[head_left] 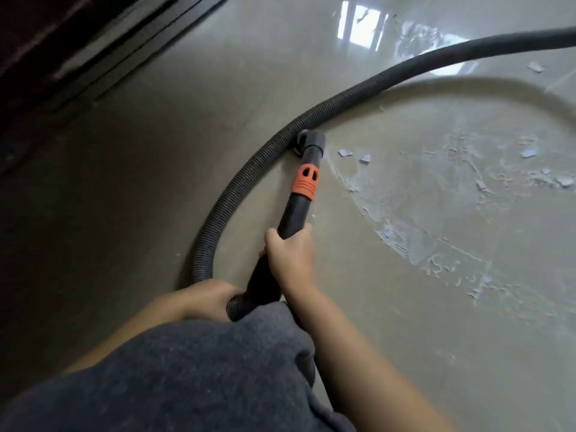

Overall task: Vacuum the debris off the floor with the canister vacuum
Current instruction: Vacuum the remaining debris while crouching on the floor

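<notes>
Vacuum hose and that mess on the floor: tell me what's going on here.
A person is vacuuming a dusty floor. The right hand grips the black wand, whose nozzle sits at the edge of the mess. The left hand holds the ribbed hose, which loops around to the left and off to the upper right. White dust and paper scraps lie right of the nozzle, so much is left.

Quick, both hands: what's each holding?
Left hand: grips the black ribbed vacuum hose at its end.
Right hand: grips the black wand.
</notes>
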Demonstrator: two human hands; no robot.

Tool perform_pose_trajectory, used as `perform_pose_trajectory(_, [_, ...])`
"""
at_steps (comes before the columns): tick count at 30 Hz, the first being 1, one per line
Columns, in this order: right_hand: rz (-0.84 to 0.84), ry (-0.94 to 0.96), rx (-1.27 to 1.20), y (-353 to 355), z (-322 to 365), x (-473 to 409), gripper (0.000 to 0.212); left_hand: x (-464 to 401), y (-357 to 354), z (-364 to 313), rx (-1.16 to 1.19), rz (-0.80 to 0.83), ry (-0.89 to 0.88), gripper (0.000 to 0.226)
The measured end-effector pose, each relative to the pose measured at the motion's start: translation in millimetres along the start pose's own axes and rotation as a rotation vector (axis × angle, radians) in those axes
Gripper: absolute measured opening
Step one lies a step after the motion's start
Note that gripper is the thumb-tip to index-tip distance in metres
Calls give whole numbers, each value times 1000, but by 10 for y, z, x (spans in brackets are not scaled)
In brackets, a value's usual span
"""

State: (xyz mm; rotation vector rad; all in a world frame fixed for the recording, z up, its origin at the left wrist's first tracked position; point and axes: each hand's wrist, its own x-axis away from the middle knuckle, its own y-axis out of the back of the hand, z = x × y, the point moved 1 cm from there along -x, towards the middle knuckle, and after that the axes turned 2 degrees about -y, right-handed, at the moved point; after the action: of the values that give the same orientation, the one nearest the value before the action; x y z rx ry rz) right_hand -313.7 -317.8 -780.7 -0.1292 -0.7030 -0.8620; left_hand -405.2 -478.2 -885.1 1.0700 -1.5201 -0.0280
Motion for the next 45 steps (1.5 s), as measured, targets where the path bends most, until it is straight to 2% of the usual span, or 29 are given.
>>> perform_pose_trajectory(3, [-61,3,-69,119,27,-72,22,213,123,-180,74,-107,-17,51])
perform_pose_trajectory(7, [-280,-72,-177,512,-72,-10,21,378,442,-711,28,-180,-154,49])
perform_pose_trajectory(11, [-366,-125,-303,814,-74,181,26,541,604,-1174,-89,-117,-171,50])
perform_pose_trajectory(13, [-280,-150,-244,742,-26,276,27,734,589,-1247,-86,-77,-126,47])
perform_pose_trajectory(16, [-55,-142,-83,434,16,400,30,991,472,-1177,-144,-111,-78,45])
perform_pose_trajectory(18, [20,-103,-24,227,-13,486,35,1116,209,-996,-81,-128,-16,49])
perform_pose_trajectory(22, [68,-9,42,-92,-148,412,47,1007,-64,-547,-9,-317,-4,74])
perform_pose_trajectory(23, [83,-2,45,-151,-185,412,47,1007,-112,-510,11,-313,2,73])
perform_pose_trajectory(25, [64,-1,6,-188,-244,492,46,1077,-149,-471,2,-280,-29,54])
perform_pose_trajectory(26, [41,-19,-12,-179,-275,542,46,1115,-133,-474,-16,-262,-61,43])
perform_pose_trajectory(28, [-70,-61,-61,-39,-349,650,43,1197,-31,-560,-68,-201,-122,40])
perform_pose_trajectory(31, [-396,-148,-273,497,-458,786,34,994,103,-899,-94,-92,-298,34])
perform_pose_trajectory(33, [-589,-195,-399,885,-617,869,26,768,115,-1205,-160,-18,-400,39])
perform_pose_trajectory(35, [-696,-207,-410,1085,-753,971,21,623,64,-1444,-177,78,-436,45])
perform_pose_trajectory(37, [-643,-183,-412,1064,-769,979,19,565,6,-1580,-84,178,-454,46])
perform_pose_trajectory(39, [-499,-163,-349,941,-691,919,19,594,-75,-1606,220,242,-409,48])
perform_pose_trajectory(41, [-357,-164,-184,837,-550,833,22,615,-174,-1548,510,207,-329,54])
perform_pose_trajectory(43, [-224,-174,-40,782,-437,779,24,593,-286,-1489,679,187,-245,64])
perform_pose_trajectory(45, [-202,-193,32,837,-438,803,26,584,-381,-1550,785,277,-169,70])
